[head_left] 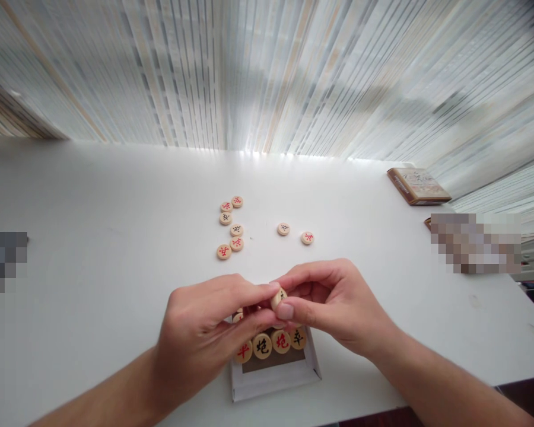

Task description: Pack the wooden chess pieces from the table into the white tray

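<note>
A small round wooden piece with a black mark (278, 298) is held tilted between both hands, above an open box. My left hand (213, 317) pinches it from the left with thumb and fingers. From the right, my right hand (327, 299) grips the same piece between thumb and forefinger. Below, the white-edged box (276, 385) holds a row of larger round pieces, among them a black-marked one (262, 346) and a red-marked one (281, 341). The hands hide the box's far part.
Several small pieces lie beyond my left hand, including a red-marked one (223, 252). Two more, one black-marked (283, 229) and one red-marked (307, 238), lie beyond my right hand. A flat brown box (420, 185) rests at the white table's (115, 237) back right.
</note>
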Action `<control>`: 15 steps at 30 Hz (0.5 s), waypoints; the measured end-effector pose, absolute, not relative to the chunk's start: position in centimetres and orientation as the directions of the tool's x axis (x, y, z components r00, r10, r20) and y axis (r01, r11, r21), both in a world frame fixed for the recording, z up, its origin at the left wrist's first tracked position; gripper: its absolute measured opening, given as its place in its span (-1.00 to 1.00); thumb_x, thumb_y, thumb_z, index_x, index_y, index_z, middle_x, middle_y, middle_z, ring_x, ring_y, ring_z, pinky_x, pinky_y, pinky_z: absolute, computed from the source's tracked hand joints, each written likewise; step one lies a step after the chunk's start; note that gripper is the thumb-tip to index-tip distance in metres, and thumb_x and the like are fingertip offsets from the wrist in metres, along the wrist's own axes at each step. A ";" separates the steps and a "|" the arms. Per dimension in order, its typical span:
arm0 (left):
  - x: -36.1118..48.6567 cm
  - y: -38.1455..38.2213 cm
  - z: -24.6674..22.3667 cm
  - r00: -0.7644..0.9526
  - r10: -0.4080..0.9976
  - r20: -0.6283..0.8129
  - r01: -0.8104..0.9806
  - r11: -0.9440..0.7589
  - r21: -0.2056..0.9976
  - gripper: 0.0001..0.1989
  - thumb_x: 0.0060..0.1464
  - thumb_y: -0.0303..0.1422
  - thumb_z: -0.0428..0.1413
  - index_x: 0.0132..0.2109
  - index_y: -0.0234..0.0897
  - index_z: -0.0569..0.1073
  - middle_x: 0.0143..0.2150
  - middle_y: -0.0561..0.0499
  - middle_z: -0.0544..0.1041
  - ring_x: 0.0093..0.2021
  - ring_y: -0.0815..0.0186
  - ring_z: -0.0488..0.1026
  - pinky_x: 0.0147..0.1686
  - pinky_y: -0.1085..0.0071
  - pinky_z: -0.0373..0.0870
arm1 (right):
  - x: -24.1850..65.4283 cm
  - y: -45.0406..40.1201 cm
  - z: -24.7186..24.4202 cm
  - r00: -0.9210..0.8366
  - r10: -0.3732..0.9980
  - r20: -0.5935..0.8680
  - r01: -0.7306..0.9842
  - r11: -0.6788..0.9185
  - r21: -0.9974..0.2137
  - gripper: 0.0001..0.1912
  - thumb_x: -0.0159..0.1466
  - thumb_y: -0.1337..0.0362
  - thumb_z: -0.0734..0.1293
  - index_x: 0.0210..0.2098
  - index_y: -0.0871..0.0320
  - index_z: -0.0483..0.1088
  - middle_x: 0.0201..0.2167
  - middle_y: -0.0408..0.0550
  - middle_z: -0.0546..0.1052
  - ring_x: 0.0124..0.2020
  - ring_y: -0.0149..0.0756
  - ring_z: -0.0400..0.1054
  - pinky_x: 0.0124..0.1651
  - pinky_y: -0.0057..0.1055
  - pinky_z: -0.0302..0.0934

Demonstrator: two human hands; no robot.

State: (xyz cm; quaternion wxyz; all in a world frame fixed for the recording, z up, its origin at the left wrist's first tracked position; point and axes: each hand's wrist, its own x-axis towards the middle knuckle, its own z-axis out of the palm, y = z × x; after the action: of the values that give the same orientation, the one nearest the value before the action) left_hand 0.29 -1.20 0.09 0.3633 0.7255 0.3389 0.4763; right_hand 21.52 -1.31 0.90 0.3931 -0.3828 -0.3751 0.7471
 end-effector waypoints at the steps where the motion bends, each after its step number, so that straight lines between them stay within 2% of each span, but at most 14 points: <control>1: 0.3 -1.2 0.0 0.326 0.830 0.452 0.152 -0.518 0.842 -0.73 0.23 -0.47 0.39 0.02 -0.02 0.74 -0.27 0.08 0.78 -0.40 0.29 0.69 -0.36 0.46 0.66 | 21.6 -1.3 0.8 -0.392 0.872 -0.292 -0.288 -0.418 -0.862 -0.64 -0.02 0.28 0.79 -0.23 0.13 0.77 -0.44 -0.03 0.73 -0.39 -0.28 0.66 -0.27 -0.49 0.59; 5: 0.4 -1.3 0.1 0.331 0.818 0.470 0.183 -0.545 0.818 -0.69 0.21 -0.55 0.38 0.00 -0.04 0.73 -0.25 0.10 0.77 -0.36 0.33 0.69 -0.34 0.51 0.64 | 21.6 -1.2 0.5 -0.345 0.902 -0.259 -0.256 -0.356 -0.899 -0.66 -0.03 0.24 0.79 -0.30 0.16 0.74 -0.42 -0.02 0.72 -0.38 -0.23 0.65 -0.29 -0.39 0.60; 10: 0.6 -1.1 0.3 0.315 0.807 0.499 0.187 -0.568 0.801 -0.75 0.20 -0.52 0.39 -0.05 -0.06 0.70 -0.25 0.08 0.77 -0.35 0.31 0.69 -0.32 0.48 0.65 | 21.6 -0.8 0.9 -0.300 0.939 -0.169 -0.255 -0.250 -0.934 -0.77 0.05 0.26 0.76 -0.35 0.13 0.74 -0.43 -0.05 0.70 -0.38 -0.30 0.60 -0.30 -0.45 0.55; 15: 0.6 -0.9 -0.1 0.304 0.817 0.490 0.169 -0.552 0.817 -0.71 0.19 -0.60 0.36 -0.03 -0.13 0.69 -0.24 0.07 0.75 -0.36 0.37 0.65 -0.31 0.49 0.63 | 22.0 -0.6 0.8 -0.345 0.928 -0.140 -0.272 -0.241 -0.932 -0.86 0.18 0.28 0.70 -0.26 0.09 0.78 -0.39 -0.06 0.69 -0.43 -0.40 0.53 -0.33 -0.50 0.47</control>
State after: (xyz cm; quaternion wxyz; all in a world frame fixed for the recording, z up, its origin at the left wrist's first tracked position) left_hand 0.61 -0.93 -0.13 0.3340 0.7351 0.3353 0.4855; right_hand 22.04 -0.62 0.79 0.4329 -0.3745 -0.4382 0.6931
